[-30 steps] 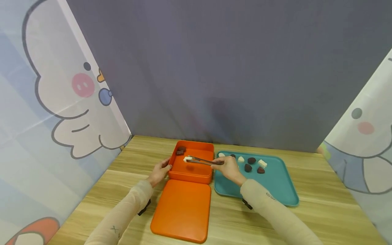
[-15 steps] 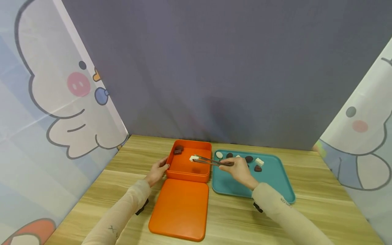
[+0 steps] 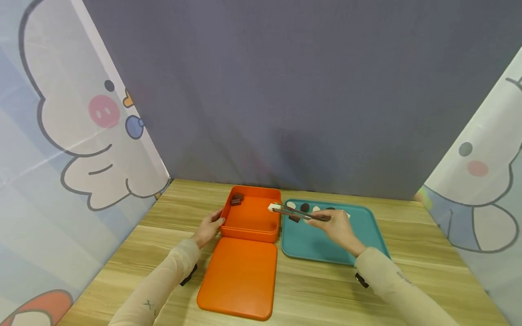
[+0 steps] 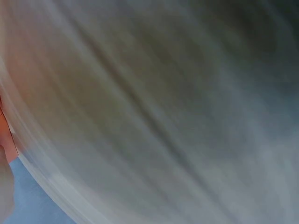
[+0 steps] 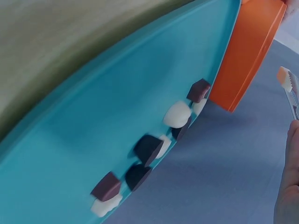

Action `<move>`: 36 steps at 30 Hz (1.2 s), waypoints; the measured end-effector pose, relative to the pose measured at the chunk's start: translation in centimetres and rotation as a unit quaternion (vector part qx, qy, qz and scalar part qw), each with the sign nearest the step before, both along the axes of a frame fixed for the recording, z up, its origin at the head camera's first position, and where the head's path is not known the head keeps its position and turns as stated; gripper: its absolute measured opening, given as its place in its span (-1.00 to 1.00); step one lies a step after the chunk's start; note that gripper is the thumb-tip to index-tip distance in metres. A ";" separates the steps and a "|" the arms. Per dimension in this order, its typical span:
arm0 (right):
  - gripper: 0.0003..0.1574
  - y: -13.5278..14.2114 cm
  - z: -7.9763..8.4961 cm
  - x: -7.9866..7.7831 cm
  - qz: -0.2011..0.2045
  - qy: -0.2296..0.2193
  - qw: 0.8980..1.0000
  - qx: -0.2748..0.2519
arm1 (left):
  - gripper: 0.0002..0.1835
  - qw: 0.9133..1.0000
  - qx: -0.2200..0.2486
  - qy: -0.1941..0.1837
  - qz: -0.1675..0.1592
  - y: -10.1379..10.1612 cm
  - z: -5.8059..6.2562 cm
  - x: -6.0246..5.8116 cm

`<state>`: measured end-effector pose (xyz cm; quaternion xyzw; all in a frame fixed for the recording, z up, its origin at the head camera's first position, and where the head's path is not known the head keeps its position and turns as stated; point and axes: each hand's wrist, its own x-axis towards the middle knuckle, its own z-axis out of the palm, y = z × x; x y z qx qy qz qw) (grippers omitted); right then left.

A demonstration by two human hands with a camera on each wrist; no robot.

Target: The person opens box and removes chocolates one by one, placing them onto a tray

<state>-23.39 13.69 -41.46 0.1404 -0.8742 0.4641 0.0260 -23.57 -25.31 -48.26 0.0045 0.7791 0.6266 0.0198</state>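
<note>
My left hand [image 3: 207, 230] holds the left wall of the orange box [image 3: 249, 237], thumb at the rim near the front corner. Dark brown chocolate-like pieces [image 3: 236, 199] lie in the box's back left corner. In my right hand [image 3: 337, 230] are slim dark tongs [image 3: 319, 218], pointing left. Their tips pinch a small white chocolate-like block [image 3: 273, 208], raised at the right side of the box. The right wrist view shows the block [image 5: 283, 77] between serrated tong tips. A blurred surface fills most of the left wrist view, with an orange strip of the box [image 4: 6, 140] at the edge.
A teal tray [image 3: 311, 251] stands right of the box, with several white and dark pieces along its back. A flat orange lid [image 3: 238, 278] lies directly in front of the box. Behind the wooden table hangs a grey curtain [image 3: 261, 90].
My right hand has moved right with the tongs and white block, from over the middle of the box to its right side. The left hand stays at the box.
</note>
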 end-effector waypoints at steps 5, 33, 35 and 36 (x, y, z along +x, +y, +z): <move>-0.66 1.4 -0.2 0.5 -0.013 -0.004 1.000 0.015 | -0.45 1.000 -0.001 -0.001 0.002 -0.1 0.0 -0.1; -0.68 5.7 -2.6 1.3 -0.031 0.024 0.997 0.064 | -0.44 1.000 -0.008 -0.006 -0.001 -0.1 0.2 0.0; -0.68 5.7 -2.8 1.3 -0.026 0.024 0.997 0.066 | -0.44 1.000 -0.008 -0.004 0.001 -0.1 0.2 0.0; -0.68 5.7 -3.0 1.3 -0.025 0.021 0.997 0.066 | -0.44 1.000 -0.009 -0.003 0.002 -0.1 0.1 0.0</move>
